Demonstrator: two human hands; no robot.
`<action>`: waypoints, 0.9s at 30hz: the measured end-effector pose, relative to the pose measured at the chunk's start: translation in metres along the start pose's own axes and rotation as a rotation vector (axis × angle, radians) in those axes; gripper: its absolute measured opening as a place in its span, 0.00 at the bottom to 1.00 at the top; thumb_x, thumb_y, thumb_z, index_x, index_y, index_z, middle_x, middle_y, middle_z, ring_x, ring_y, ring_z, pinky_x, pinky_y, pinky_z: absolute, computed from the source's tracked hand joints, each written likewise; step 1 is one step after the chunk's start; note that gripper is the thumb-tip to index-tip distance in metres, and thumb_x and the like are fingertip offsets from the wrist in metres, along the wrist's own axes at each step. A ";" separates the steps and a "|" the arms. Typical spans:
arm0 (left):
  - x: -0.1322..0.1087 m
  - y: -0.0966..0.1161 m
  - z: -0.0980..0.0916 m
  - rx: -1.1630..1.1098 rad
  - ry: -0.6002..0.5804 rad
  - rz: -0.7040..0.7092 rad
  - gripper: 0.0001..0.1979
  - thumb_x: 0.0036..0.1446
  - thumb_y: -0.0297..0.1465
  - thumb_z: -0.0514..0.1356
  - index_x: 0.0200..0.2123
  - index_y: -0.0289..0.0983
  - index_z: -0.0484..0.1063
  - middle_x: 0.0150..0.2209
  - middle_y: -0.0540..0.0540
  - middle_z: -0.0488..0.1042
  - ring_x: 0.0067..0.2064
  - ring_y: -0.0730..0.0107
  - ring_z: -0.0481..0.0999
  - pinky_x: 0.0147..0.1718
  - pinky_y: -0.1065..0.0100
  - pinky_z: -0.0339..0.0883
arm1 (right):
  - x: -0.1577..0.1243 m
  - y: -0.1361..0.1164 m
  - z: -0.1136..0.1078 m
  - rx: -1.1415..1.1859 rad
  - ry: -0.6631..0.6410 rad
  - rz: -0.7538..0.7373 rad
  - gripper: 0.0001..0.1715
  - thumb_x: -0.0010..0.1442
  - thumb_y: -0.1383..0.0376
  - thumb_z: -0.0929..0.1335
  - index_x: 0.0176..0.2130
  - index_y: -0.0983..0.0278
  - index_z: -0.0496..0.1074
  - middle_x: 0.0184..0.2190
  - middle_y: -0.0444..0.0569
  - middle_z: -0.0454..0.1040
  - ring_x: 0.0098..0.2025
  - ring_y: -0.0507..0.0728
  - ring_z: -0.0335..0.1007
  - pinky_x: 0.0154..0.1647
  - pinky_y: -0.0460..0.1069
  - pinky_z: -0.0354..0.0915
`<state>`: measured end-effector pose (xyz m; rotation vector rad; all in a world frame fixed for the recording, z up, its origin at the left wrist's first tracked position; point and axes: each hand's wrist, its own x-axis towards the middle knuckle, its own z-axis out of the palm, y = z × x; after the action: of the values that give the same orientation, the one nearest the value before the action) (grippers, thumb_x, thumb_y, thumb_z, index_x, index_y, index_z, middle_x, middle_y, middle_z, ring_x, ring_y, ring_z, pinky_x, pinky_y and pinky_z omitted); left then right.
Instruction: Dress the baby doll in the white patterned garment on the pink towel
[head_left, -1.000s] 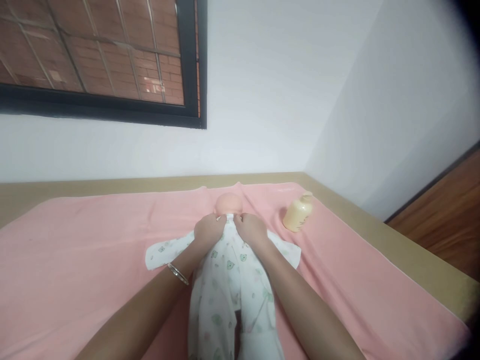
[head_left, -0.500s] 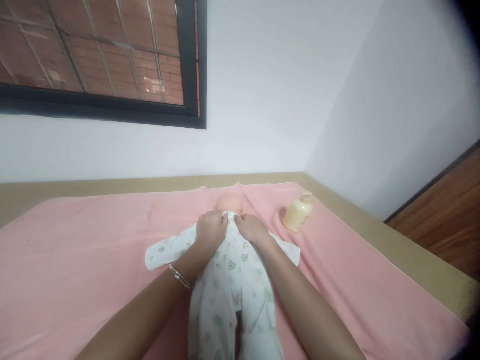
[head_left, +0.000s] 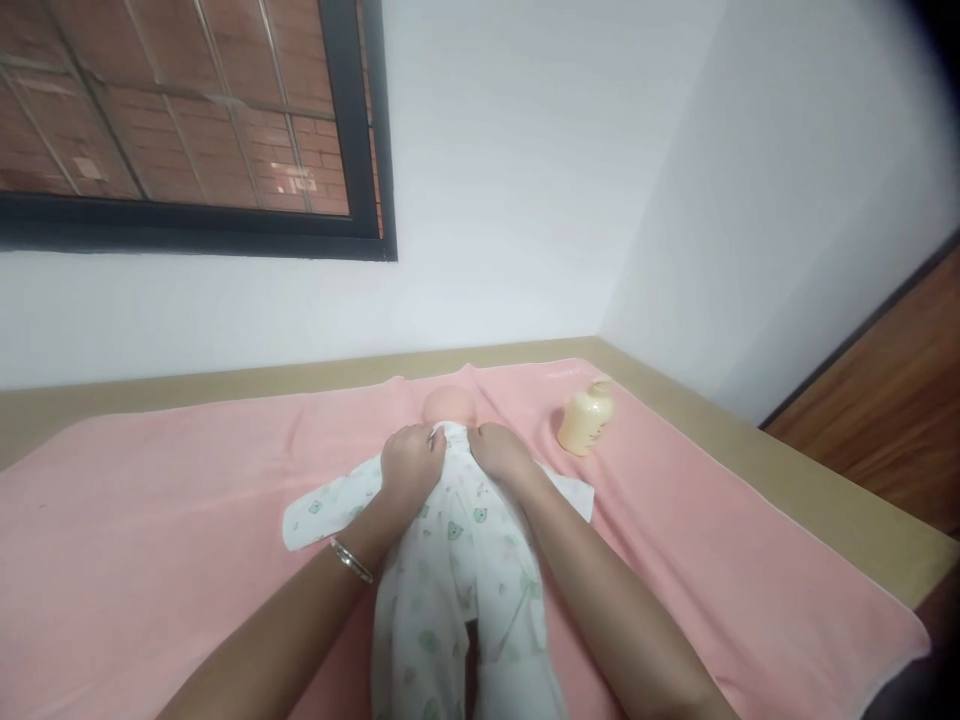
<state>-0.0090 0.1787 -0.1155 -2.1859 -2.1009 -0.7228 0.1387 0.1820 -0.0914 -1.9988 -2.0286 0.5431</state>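
A baby doll (head_left: 450,405) lies on a pink blanket, its bald head toward the wall. White baby clothes (head_left: 454,530) with small green prints cover its body, the sleeves spread to both sides and the legs running toward me. My left hand (head_left: 412,466) is closed on the left side of the collar, its thumb toward the middle. Across from it, my right hand (head_left: 504,458) grips the collar's right side. The cloth between the two hands looks drawn together just below the doll's head. My fingertips are partly hidden.
A pale yellow pump bottle (head_left: 587,418) stands right of the doll on the pink blanket (head_left: 187,540). Beyond it runs the tan edge of the surface (head_left: 675,410), against white walls. A dark-framed window (head_left: 225,225) is at upper left, brown wood (head_left: 877,400) at far right.
The view has shifted and tilted slightly, so the scene sits a little further left. Both hands keep their hold at the collar, now slightly further apart.
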 end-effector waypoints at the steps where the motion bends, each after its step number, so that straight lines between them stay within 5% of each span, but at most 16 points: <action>1: 0.001 -0.001 0.000 -0.009 -0.038 -0.023 0.24 0.60 0.41 0.42 0.28 0.36 0.72 0.31 0.41 0.75 0.35 0.62 0.72 0.34 0.67 0.59 | -0.003 -0.002 -0.001 -0.013 0.011 -0.023 0.25 0.64 0.58 0.54 0.41 0.68 0.73 0.41 0.59 0.74 0.42 0.61 0.70 0.37 0.49 0.61; 5: 0.005 -0.003 0.001 -0.038 -0.168 -0.088 0.26 0.59 0.43 0.41 0.29 0.35 0.74 0.32 0.40 0.76 0.33 0.62 0.73 0.30 0.68 0.59 | -0.012 -0.009 0.000 -0.043 0.055 -0.113 0.26 0.64 0.59 0.53 0.38 0.66 0.74 0.35 0.57 0.75 0.37 0.60 0.71 0.36 0.50 0.61; 11: 0.001 -0.001 0.001 0.022 0.007 0.017 0.22 0.59 0.39 0.42 0.28 0.36 0.72 0.31 0.42 0.74 0.36 0.63 0.71 0.35 0.67 0.59 | 0.011 0.007 0.008 0.012 -0.006 -0.020 0.32 0.64 0.53 0.51 0.43 0.70 0.73 0.43 0.63 0.73 0.44 0.63 0.70 0.39 0.51 0.61; 17: 0.005 -0.004 0.002 0.007 -0.113 -0.047 0.24 0.60 0.40 0.41 0.27 0.36 0.72 0.32 0.40 0.73 0.34 0.62 0.71 0.31 0.67 0.58 | 0.000 0.000 0.001 0.014 0.028 -0.098 0.28 0.63 0.54 0.54 0.42 0.66 0.73 0.41 0.58 0.75 0.41 0.60 0.71 0.37 0.49 0.61; 23: 0.001 0.000 -0.001 0.070 0.037 0.132 0.23 0.62 0.37 0.41 0.26 0.36 0.71 0.31 0.41 0.72 0.39 0.63 0.70 0.39 0.66 0.58 | 0.007 0.006 0.005 0.017 0.011 -0.043 0.30 0.63 0.54 0.52 0.43 0.68 0.73 0.42 0.60 0.74 0.43 0.61 0.70 0.38 0.50 0.61; 27: 0.004 -0.002 0.001 0.006 -0.025 0.056 0.23 0.61 0.39 0.41 0.27 0.36 0.71 0.32 0.41 0.73 0.37 0.63 0.70 0.35 0.67 0.58 | 0.007 0.007 0.005 0.014 0.009 -0.018 0.33 0.63 0.52 0.51 0.42 0.69 0.73 0.42 0.62 0.74 0.43 0.63 0.70 0.38 0.52 0.61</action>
<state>-0.0111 0.1827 -0.1157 -2.2518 -2.0417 -0.6879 0.1425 0.1886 -0.0990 -1.9693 -2.0302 0.5415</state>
